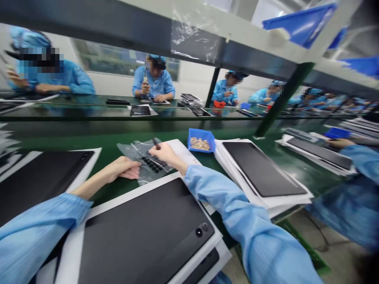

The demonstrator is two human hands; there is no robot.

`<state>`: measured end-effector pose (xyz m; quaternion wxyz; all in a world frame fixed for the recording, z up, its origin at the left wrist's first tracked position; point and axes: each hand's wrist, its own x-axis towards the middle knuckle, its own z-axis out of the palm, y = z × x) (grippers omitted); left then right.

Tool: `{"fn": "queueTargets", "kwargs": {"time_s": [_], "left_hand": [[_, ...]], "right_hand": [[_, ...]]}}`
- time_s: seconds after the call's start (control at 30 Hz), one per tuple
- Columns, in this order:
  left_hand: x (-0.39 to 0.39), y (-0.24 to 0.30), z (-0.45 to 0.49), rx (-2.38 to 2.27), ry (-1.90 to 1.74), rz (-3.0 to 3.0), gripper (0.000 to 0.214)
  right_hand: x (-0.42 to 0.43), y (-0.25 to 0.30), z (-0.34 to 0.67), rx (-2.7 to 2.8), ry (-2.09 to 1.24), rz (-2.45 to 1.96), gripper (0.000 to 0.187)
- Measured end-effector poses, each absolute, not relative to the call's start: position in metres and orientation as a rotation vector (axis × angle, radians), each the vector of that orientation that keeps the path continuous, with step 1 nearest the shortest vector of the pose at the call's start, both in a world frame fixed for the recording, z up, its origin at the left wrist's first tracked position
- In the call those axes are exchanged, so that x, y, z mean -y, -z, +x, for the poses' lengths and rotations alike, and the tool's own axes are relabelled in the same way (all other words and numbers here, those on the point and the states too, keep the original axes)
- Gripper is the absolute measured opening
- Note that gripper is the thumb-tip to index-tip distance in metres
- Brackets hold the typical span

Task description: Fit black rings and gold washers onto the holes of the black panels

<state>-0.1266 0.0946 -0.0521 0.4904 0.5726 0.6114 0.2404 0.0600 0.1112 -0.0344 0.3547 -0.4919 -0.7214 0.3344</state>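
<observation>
My left hand point(126, 167) is closed at the left edge of a clear plastic bag point(143, 175), its fingers curled against it. On the bag lie rows of small black ring-shaped parts point(152, 165). Over these rows is my right hand point(165, 154), pinching a thin dark pen-like tool point(156, 143); its lower tip is hard to make out. Nearer me, a dark grey tablet back panel point(139, 232) rests on white sheets, with two round camera spots point(201, 229) at its right corner. Another dark panel point(207, 262) shows partly beneath it.
A blue bin point(201, 135) of small tan pieces stands beyond my right hand. Panels are stacked with white sheets at right point(263, 169) and left point(44, 173). A green post point(284, 98) and an overhead shelf cross the view. Co-workers in blue sit opposite; another person's hand point(340, 144) is at right.
</observation>
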Motion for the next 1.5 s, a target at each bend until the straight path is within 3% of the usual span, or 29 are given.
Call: {"fn": "queueTargets", "kwargs": {"time_s": [0.2, 0.37, 0.47, 0.6, 1.17, 1.33, 1.5], "left_hand": [[-0.086, 0.018, -0.146, -1.74, -0.243, 1.569, 0.047], [-0.043, 0.002, -0.108, -1.784, -0.379, 2.022, 0.041], [0.008, 0.014, -0.068, -1.215, -0.565, 2.515, 0.026], [0.061, 0.042, -0.038, -0.581, -0.516, 2.628, 0.018], [0.064, 0.057, -0.032, -0.525, -0.469, 2.72, 0.025], [0.062, 0.063, -0.033, -0.499, -0.574, 2.705, 0.027], [0.05, 0.115, -0.044, -0.628, -0.799, 2.739, 0.058]], "right_hand": [[-0.061, 0.004, 0.098, 1.819, -1.211, -1.228, 0.016], [0.02, 0.009, 0.141, 1.765, -1.321, -1.347, 0.008], [0.066, 0.024, 0.167, 1.71, -1.314, -1.483, 0.007], [0.106, 0.043, 0.186, 1.567, -1.358, -1.593, 0.008], [0.103, 0.06, 0.187, 1.44, -1.418, -1.551, 0.006], [0.1, 0.055, 0.187, 1.652, -1.231, -1.622, 0.009], [0.098, 0.045, 0.182, 1.984, -0.944, -1.637, 0.027]]}}
